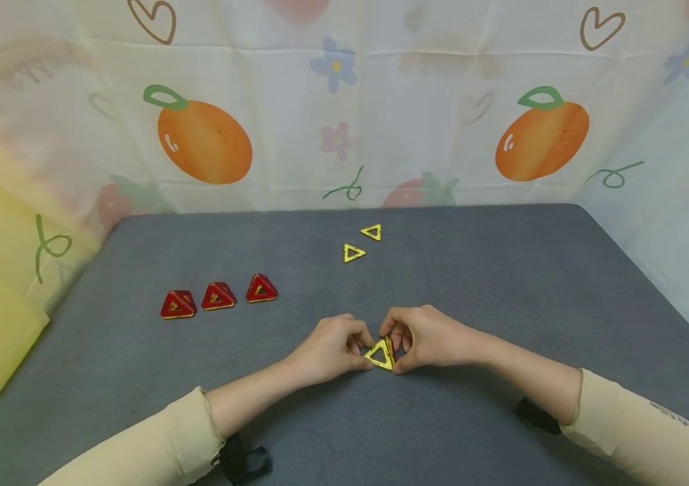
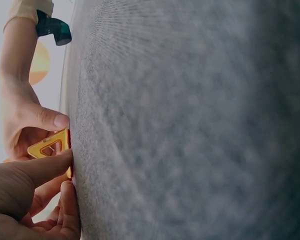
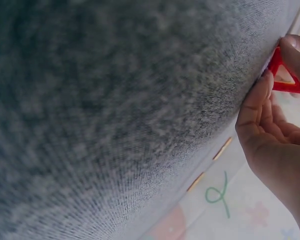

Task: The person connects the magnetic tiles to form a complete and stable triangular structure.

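Near the front middle of the table, both hands pinch a small pyramid of triangular magnetic tiles (image 1: 385, 365). My left hand (image 1: 331, 345) holds its left side between thumb and fingers. On the opposite side, the thumb and fingers of my right hand (image 1: 435, 336) grip it. A yellow tile face (image 2: 37, 149) shows in the left wrist view, and a red tile face (image 3: 292, 88) in the right wrist view. The pyramid sits at the tabletop; fingers hide part of it.
Three red triangular pyramids (image 1: 218, 295) stand in a row at the left of the grey table (image 1: 502, 270). Two flat yellow triangle tiles (image 1: 353, 253) lie farther back, beyond the hands. A fruit-patterned cloth (image 1: 283, 88) hangs behind the table and along its sides.
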Tool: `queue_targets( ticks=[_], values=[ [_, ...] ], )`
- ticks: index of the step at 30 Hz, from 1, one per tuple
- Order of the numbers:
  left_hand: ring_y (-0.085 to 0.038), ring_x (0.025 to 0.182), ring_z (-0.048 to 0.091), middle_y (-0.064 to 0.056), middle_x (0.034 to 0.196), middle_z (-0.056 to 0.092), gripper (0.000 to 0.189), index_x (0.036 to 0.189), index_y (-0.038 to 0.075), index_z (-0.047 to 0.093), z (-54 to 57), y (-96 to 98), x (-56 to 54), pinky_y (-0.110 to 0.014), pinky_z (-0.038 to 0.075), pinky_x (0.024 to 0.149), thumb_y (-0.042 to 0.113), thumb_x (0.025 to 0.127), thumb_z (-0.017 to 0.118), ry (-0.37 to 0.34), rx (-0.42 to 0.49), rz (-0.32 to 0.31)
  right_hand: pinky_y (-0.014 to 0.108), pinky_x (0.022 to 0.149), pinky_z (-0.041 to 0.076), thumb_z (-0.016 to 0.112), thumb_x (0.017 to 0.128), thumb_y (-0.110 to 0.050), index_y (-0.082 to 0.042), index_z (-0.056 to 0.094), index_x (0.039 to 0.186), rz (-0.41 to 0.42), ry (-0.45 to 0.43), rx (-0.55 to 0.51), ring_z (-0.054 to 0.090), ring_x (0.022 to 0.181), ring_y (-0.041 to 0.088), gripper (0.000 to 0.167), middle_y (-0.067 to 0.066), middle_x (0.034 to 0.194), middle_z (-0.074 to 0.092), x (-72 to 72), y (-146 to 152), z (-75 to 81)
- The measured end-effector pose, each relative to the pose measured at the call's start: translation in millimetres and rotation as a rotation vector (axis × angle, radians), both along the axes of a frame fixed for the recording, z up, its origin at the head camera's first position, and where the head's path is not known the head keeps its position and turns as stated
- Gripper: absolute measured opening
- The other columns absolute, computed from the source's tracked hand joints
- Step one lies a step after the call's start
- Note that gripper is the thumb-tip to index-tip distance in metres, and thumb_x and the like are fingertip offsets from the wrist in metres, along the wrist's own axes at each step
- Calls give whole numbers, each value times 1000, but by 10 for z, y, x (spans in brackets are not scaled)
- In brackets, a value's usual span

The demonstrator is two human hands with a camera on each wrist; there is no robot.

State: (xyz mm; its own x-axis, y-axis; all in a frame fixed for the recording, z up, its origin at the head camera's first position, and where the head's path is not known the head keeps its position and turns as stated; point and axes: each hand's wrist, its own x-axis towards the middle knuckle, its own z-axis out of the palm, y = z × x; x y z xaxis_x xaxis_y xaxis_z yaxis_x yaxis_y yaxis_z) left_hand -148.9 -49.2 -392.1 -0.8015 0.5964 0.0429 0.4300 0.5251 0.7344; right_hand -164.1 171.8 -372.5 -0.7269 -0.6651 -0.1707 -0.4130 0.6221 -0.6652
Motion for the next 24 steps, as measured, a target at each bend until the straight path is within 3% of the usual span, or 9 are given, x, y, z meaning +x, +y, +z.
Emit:
queue_targets(
  ticks=[6, 15, 24],
  values=[
    [-2, 67, 54, -6, 82, 62, 20, 85, 7, 71, 4, 25, 1, -14, 47, 61, 8, 73, 86, -3, 0, 25, 19, 64, 49, 88, 73, -19, -10, 63, 106, 29, 54, -3, 56, 73, 3, 43, -2, 84, 63, 7, -1, -23],
    [-4, 66, 54, -5, 81, 63, 20, 83, 7, 71, 3, 42, -2, -15, 47, 60, 9, 72, 87, 3, -4, 35, 19, 64, 49, 87, 73, -18, -13, 63, 104, 33, 69, 4, 56, 73, 4, 39, -4, 83, 62, -6, -3, -33],
    [-2, 68, 55, -6, 85, 66, 21, 88, 6, 71, 34, 17, -27, -15, 48, 61, 11, 75, 86, -66, 2, -1, 19, 64, 50, 86, 74, -18, -13, 64, 105, 38, 65, -12, 55, 72, 2, 38, -4, 83, 62, -11, -2, -40]
  ],
)
